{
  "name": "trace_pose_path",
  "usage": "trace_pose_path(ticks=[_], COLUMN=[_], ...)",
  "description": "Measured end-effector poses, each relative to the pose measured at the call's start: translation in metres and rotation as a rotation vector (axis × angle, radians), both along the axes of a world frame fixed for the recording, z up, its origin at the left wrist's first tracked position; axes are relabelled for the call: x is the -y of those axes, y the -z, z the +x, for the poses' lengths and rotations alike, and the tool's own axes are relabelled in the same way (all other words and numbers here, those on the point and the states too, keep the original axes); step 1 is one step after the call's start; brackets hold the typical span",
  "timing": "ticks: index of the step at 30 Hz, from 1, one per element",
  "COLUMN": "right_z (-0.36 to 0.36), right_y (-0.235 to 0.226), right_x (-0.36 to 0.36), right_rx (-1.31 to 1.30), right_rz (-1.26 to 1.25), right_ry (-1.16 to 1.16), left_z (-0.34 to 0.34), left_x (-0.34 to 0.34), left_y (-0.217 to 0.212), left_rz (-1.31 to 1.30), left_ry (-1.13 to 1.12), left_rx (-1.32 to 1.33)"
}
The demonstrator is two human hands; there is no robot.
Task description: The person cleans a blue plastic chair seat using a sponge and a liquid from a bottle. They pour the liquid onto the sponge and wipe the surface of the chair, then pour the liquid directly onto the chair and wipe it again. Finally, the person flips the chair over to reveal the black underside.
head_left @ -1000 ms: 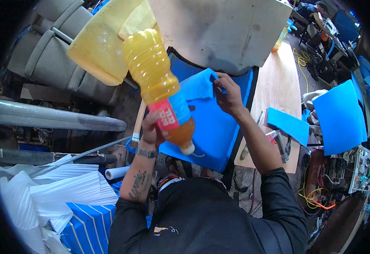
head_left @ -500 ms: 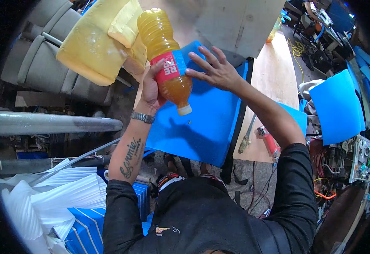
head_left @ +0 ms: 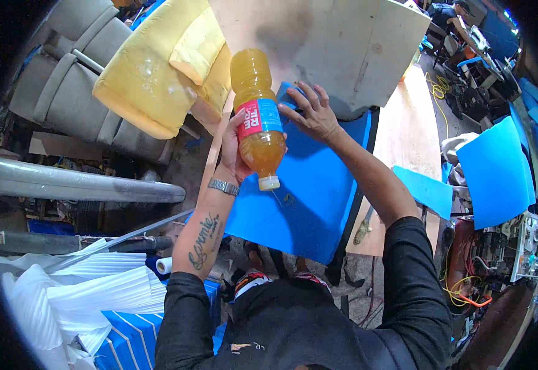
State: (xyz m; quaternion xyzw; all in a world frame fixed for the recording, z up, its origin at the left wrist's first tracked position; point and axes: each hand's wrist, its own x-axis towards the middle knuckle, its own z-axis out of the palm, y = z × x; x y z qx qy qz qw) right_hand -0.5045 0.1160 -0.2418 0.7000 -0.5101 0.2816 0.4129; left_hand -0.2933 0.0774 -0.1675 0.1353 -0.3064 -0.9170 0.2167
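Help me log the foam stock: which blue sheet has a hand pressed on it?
The large blue sheet under the bottle, where the right hand lies flat. The other blue sheets lie untouched at right.

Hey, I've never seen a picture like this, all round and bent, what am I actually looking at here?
There is no machine here. A camera worn on a person's head looks down at their own two bare hands, and its wide lens bends the edges. The left hand holds a plastic bottle of orange liquid upside down, cap toward the person. The right hand lies flat, fingers spread, on a blue foam sheet spread over a wooden table. More blue sheets lie to the right, yellow foam cushions to the upper left, and white pleated material at the lower left.
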Motion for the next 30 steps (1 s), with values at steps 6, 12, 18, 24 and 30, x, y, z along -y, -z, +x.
trace_pose_path(ticks=[6, 12, 18, 24, 30], right_z=[-0.007, -0.041, -0.02, -0.003, 0.003], right_y=[-0.021, -0.027, -0.038, -0.028, -0.031], right_x=[0.0, -0.018, -0.027, -0.026, -0.041], right_rx=[-0.051, 0.835, 1.096, 0.934, 1.098], right_rz=[0.121, 0.2, 0.294, 0.284, 0.653], right_ry=[0.039, -0.123, -0.194, -0.135, -0.448], left_z=[0.002, 0.025, 0.013, -0.007, -0.012], left_x=[0.016, 0.026, 0.027, 0.029, 0.022], left_y=[0.003, 0.015, 0.026, 0.034, 0.027], left_rz=[-0.06, -0.183, -0.122, -0.116, -0.192], left_ry=[0.031, -0.036, 0.0, 0.054, 0.07], left_rx=[0.034, -0.054, -0.065, -0.117, -0.173])
